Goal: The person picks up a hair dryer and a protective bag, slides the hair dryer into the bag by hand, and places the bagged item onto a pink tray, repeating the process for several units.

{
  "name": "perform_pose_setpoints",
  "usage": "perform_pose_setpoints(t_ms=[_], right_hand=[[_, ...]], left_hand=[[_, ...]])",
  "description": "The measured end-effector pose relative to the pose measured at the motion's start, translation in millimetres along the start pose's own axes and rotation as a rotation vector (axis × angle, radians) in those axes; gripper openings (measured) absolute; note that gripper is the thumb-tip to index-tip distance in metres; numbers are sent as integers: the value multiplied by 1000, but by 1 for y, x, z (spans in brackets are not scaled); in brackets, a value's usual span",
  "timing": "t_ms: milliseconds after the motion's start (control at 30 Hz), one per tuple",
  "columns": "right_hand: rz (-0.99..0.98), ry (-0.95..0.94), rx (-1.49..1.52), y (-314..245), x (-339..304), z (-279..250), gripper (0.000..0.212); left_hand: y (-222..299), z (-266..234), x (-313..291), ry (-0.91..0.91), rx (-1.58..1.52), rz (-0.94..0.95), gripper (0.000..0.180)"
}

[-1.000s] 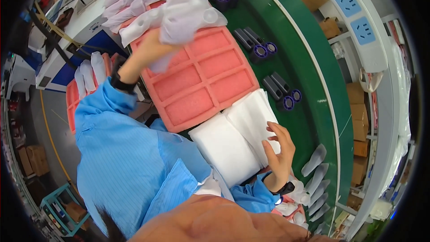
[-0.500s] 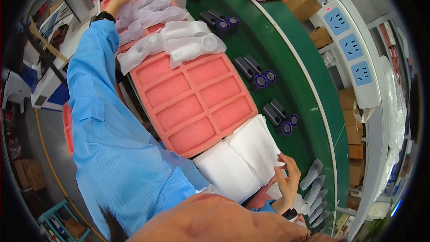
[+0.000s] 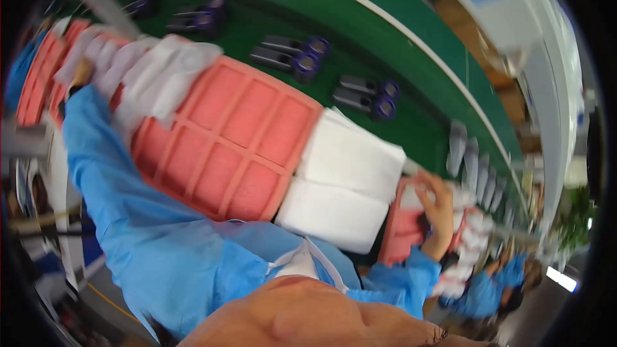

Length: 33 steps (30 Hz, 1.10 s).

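Note:
My left hand (image 3: pixel 82 72) reaches to the far left end of a row of foam-wrapped parts (image 3: pixel 151 74). It touches the translucent white wraps there, but its fingers are blurred and partly hidden. Those parts lie across a pink divided tray (image 3: pixel 222 132), whose nearer compartments hold nothing. Two stacks of white sheets (image 3: pixel 350 154) adjoin the tray on its right. Over the right side of these stacks hovers my right hand (image 3: pixel 438 212), fingers bent and apart, holding nothing. Behind it is another pink tray (image 3: pixel 402 228) with pale wrapped items in it.
Along the back runs a green conveyor belt (image 3: pixel 411 58) carrying dark grey tubular parts with purple rings (image 3: pixel 307 58). Several greyish wrapped parts (image 3: pixel 472 164) stand on it at the right. A grey post (image 3: pixel 99 0) rises at the back left. A person in blue (image 3: pixel 485 289) is at the lower right.
The whole view has turned toward the right, bringing more of the right-hand tray and a person in blue into sight. My left hand stays at the wrapped parts; my right hand remains apart from the sheets.

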State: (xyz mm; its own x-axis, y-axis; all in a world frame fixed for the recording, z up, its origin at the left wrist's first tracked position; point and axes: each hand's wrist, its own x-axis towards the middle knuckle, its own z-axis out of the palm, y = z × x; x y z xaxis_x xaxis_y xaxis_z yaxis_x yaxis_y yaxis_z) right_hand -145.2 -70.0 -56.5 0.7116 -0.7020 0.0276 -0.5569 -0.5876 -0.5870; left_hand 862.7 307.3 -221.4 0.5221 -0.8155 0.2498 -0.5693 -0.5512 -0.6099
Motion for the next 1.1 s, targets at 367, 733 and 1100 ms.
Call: perform_pose_setpoints(t_ms=[367,733,1100], right_hand=[[206,197,255,74,145,102,70],[205,300,309,31,155,76,63],[-22,706,269,-10,86,-14,55]], left_hand=[[223,-383,25,411,-1327,68,27],[506,-622,-90,7,-1424,1032,13],[592,-624,-115,96,-1295,874,23]])
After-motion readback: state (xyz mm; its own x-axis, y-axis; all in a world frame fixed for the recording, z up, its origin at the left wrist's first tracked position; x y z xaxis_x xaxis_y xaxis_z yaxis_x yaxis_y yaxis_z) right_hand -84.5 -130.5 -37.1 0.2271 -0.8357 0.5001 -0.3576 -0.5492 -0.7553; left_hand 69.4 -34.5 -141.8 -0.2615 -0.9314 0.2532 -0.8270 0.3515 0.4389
